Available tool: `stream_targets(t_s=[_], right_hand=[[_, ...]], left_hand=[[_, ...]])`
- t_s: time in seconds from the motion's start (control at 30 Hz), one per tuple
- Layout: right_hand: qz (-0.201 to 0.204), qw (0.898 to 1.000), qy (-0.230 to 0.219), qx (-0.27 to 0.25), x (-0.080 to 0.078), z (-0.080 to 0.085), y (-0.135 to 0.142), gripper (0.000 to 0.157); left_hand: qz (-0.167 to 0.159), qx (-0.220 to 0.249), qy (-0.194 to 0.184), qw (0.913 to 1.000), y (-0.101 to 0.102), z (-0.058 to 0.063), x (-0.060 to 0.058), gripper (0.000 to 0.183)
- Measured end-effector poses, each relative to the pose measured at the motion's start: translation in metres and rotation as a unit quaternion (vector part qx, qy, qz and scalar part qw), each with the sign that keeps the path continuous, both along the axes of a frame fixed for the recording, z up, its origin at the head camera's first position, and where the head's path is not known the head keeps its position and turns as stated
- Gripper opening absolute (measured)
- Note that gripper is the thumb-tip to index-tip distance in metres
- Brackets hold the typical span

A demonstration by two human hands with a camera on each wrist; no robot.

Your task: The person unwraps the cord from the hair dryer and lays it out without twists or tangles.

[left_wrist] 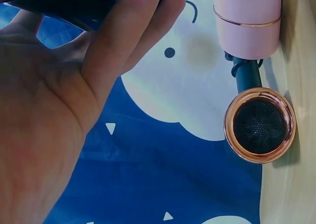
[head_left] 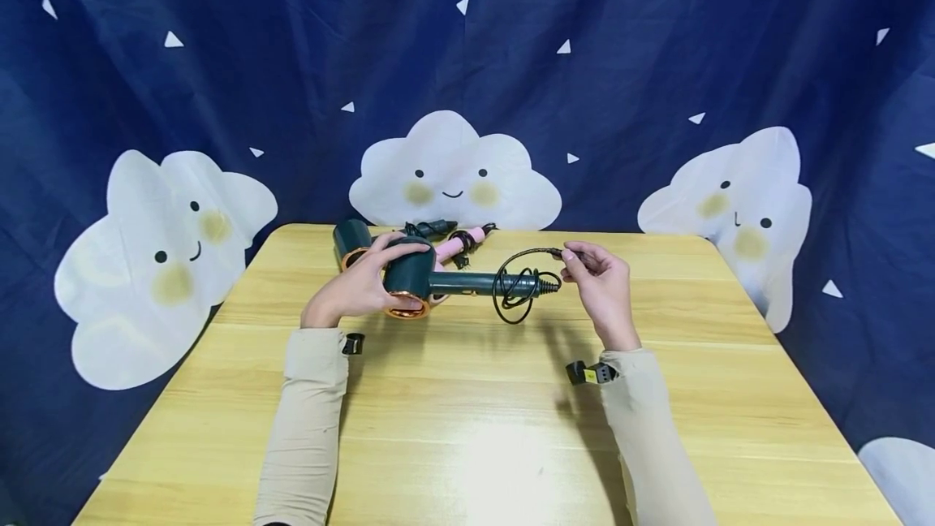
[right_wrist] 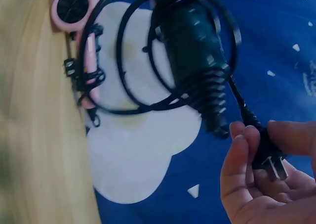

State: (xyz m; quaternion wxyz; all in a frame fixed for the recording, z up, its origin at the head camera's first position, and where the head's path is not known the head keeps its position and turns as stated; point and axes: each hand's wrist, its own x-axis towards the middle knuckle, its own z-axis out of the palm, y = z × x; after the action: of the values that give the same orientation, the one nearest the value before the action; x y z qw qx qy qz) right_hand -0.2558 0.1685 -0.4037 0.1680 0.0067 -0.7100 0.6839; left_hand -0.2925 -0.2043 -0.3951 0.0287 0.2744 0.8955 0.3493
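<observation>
A dark green hair dryer (head_left: 467, 283) with a copper-coloured ring is held sideways above the table, its handle towards the right. My left hand (head_left: 368, 279) grips it round the head, thumb low and fingers over the top. Black cord (head_left: 514, 299) loops loosely round the handle end. In the right wrist view, my right hand (right_wrist: 269, 169) pinches the two-prong plug (right_wrist: 269, 155) at the cord's end, its metal prongs pointing away from the cord. From the left wrist, only a dark part of the held dryer (left_wrist: 74, 9) shows above the palm.
Behind the held dryer lie a second dark green hair dryer (head_left: 351, 239) and a pink hair dryer (head_left: 456, 246), cords wrapped round their handles. They rest near the back edge of the wooden table (head_left: 453, 412). A blue curtain (head_left: 613, 63) with white clouds hangs behind.
</observation>
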Motion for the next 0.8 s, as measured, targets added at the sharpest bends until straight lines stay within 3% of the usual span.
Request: stream_targets(t_s=[0.3,0.43,0.63,0.8], right_hand=[[0.051,0.997,0.022,-0.051,0.016,0.019,-0.011,0.009],[0.083,0.995,0.026,-0.059,0.025,0.026,-0.015,0.012],[0.125,0.991,0.025,-0.033,0.034,0.035,-0.019,0.026],[0.15,0.989,0.014,0.005,0.04,0.039,-0.019,0.029]], left_hand=[[0.001,-0.004,-0.002,1.0,-0.001,-0.001,-0.002,0.089],[0.007,-0.01,-0.006,0.9999,-0.001,-0.003,-0.002,0.09],[0.007,-0.001,0.0,1.0,-0.002,-0.003,-0.002,0.09],[0.004,0.004,-0.001,1.0,-0.003,-0.001,-0.002,0.091]])
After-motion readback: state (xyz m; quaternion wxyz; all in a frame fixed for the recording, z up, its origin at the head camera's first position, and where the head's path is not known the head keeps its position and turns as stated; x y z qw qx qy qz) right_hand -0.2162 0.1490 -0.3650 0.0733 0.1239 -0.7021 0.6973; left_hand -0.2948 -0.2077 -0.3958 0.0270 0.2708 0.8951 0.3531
